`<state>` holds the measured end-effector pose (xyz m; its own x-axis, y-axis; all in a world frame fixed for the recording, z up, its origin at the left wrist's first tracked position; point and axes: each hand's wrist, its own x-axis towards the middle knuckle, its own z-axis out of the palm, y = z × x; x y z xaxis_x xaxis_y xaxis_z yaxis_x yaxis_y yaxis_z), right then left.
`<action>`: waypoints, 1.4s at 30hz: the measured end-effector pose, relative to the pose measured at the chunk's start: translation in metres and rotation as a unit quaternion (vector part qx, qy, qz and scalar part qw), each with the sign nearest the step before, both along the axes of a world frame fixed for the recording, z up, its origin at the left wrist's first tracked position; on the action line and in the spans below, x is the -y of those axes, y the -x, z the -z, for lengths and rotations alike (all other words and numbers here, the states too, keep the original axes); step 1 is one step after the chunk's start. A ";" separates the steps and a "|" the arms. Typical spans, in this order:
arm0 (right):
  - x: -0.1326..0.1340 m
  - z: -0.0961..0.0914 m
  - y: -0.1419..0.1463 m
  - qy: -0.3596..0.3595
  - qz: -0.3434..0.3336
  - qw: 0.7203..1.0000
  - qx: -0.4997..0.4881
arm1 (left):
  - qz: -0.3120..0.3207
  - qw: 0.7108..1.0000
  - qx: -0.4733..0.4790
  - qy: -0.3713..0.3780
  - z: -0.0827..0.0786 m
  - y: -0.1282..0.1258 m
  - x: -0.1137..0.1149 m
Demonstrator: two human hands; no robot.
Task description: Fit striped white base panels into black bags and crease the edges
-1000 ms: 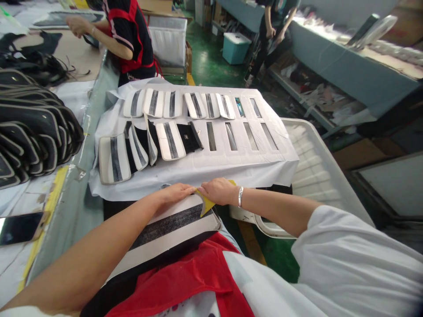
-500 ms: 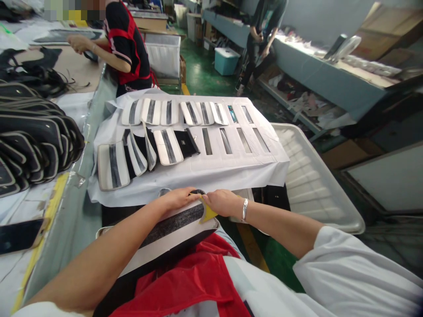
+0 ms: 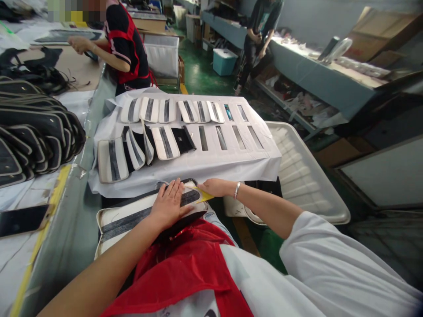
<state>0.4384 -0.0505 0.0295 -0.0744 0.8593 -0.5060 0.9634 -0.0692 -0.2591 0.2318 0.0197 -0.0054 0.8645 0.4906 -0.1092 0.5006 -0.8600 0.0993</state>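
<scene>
A white panel with a dark felt stripe (image 3: pixel 128 219) lies across my lap. My left hand (image 3: pixel 170 203) rests flat on it, fingers spread, pressing it down. My right hand (image 3: pixel 214 187) is at the panel's far right end, fingers closed on a yellow scraper (image 3: pixel 200 196) whose flat edge lies on the panel. Beyond my hands a white sheet (image 3: pixel 205 167) covers a table, and on it lie two rows of similar white panels with dark stripes (image 3: pixel 163 143) and a template with narrow slots (image 3: pixel 238 136).
A stack of black padded pieces (image 3: pixel 36 132) sits at the left, with a phone (image 3: pixel 21 220) near the table edge. A white plastic tray (image 3: pixel 304 171) stands to the right. One person in black and red (image 3: pixel 127 42) works at the far table; another (image 3: pixel 261 31) stands in the aisle.
My left hand has gone from pinching the panel's end to lying flat and open on it. The panel has shifted left across my lap. My right hand still holds the yellow scraper.
</scene>
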 end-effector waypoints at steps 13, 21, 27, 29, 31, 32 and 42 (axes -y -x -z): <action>0.072 0.023 0.003 -0.093 0.074 0.990 0.076 | -0.099 0.990 -0.003 -0.101 -0.017 0.063 0.009; 0.065 0.015 0.015 -0.102 -0.046 0.989 0.099 | 0.084 0.988 0.129 -0.007 -0.012 0.012 0.047; 0.061 0.015 0.020 -0.056 0.004 0.993 0.105 | 0.112 0.977 0.174 0.044 -0.011 0.003 0.050; 0.060 0.013 0.023 -0.051 0.024 0.993 0.103 | 0.104 0.973 0.191 0.071 -0.010 0.003 0.051; 0.059 0.011 0.026 -0.043 0.043 0.993 0.101 | 0.078 0.972 0.200 0.094 -0.008 0.002 0.051; 0.059 0.011 0.027 -0.036 0.054 0.993 0.101 | 0.068 0.972 0.202 0.104 -0.008 0.002 0.051; 0.058 0.015 0.039 -0.047 0.134 0.983 0.116 | 0.049 0.971 0.202 0.118 -0.006 0.000 0.046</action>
